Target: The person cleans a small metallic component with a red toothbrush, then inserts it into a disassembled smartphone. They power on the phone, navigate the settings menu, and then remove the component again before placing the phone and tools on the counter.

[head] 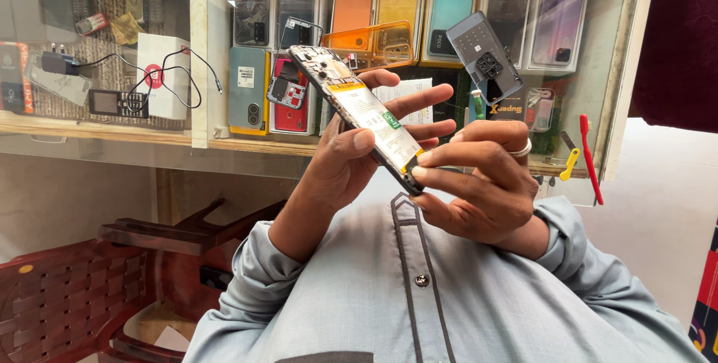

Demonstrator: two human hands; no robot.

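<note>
While you hold it up in front of the glass display case (200, 49), the slim dark smartphone with its back cover off (357, 106) sits tilted in the air above your grey buttoned shirt (419, 296), top end up to the left and bottom end down to the right. Your left hand (345, 162) is grasping it from beneath, thumb laid across the battery with the white and yellow label (378, 118) and fingers spread behind the body. Your right hand (482, 183), which wears a silver ring, is curled with its fingertips pinching the phone's lower end. As far as the work shows, the opening is done: the back is off and the battery and upper circuit area lie bare. The battery looks to be seated in its bay, so whatever lies under it seems untouched. A grey phone back panel with a dark camera block (485, 56) shows beyond your hands against the case; you cannot tell if it belongs to this phone. Coloured phone boxes (400, 4) line the shelf, a red plastic tool (588, 155) stands at the right, and a dark red plastic chair (60, 296) sits low on the left.
</note>
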